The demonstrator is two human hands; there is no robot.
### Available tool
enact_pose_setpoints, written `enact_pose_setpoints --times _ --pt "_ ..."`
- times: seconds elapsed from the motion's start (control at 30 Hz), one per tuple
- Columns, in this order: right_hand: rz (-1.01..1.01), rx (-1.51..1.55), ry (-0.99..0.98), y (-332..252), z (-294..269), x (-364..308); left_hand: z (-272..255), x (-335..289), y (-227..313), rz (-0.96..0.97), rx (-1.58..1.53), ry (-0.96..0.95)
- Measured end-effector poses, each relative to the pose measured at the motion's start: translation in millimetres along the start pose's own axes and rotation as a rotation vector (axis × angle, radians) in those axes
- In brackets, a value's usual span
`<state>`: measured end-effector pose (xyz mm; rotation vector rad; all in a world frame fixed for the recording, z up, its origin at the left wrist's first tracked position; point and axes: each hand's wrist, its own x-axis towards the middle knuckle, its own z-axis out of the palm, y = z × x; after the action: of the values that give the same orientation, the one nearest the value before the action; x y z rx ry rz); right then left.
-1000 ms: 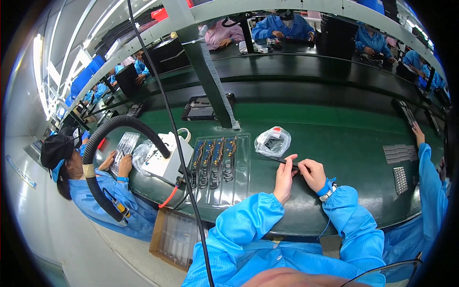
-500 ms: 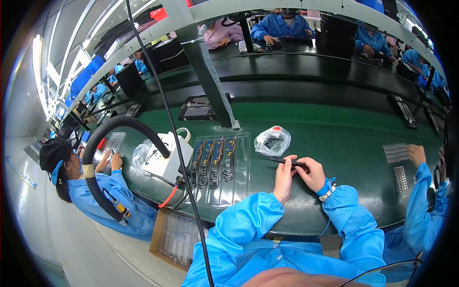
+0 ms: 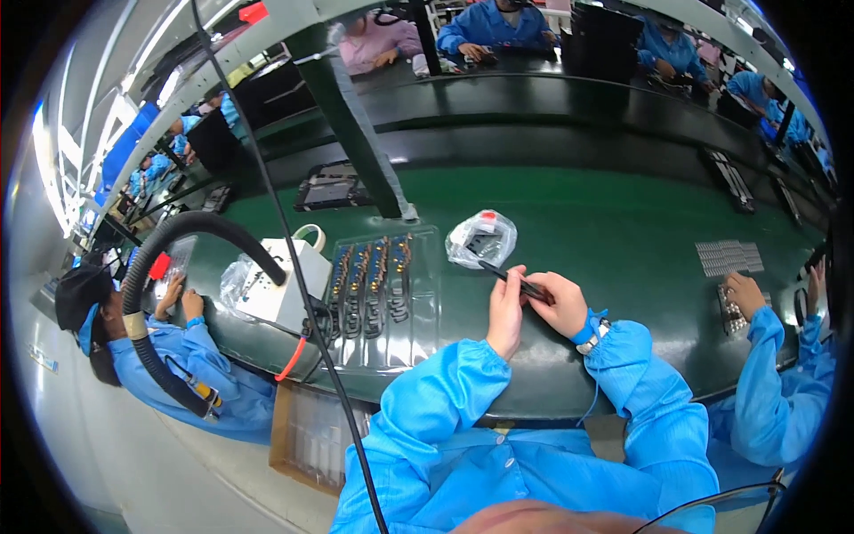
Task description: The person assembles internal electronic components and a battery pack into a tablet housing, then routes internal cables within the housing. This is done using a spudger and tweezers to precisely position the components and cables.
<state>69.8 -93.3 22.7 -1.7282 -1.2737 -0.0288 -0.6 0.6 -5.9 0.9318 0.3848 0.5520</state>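
A slim black elongated part (image 3: pixel 491 269) is held by both my hands over the green table. My left hand (image 3: pixel 504 319) pinches it near its middle, leaving one narrow end sticking out to the far left. The fingers of my right hand (image 3: pixel 562 307) close around its near end and partly hide it; its exact kind is unclear. Just beyond my hands lies a clear plastic bag (image 3: pixel 455 253) with dark pieces and something red in it. To the left, a clear tray (image 3: pixel 422 334) carries several rows of dark curved parts with orange and blue bits.
A white box (image 3: pixel 307 267) with a thick black hose (image 3: pixel 182 222) stands left of the tray. A black cable (image 3: pixel 294 245) hangs across the view. A post (image 3: pixel 360 133) rises behind the tray. Co-workers sit left, right and opposite. At right, a co-worker's hand (image 3: pixel 745 294) touches small metal parts.
The view has shifted, so table items sit further left and higher. The black part has turned, its free end tilting more away from me. The right-hand co-worker's hand moved onto the nearer metal parts.
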Motion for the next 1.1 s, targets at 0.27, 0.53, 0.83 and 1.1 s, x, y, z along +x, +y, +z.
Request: enact_pose_setpoints --times 0.27,0.53,0.83,1.1 --pt "-0.100 -0.018 0.058 7 3 1 5 -1 5 -0.005 -0.056 -0.030" --pt "-0.077 0.053 0.051 6 1 -4 4 -4 5 0.012 -0.015 -0.050" --pt "-0.182 -0.101 0.051 8 -1 -1 2 0 8 0.005 -0.010 -0.009" --pt "-0.167 -0.064 0.082 9 -2 -1 10 -4 11 0.007 -0.079 0.013"
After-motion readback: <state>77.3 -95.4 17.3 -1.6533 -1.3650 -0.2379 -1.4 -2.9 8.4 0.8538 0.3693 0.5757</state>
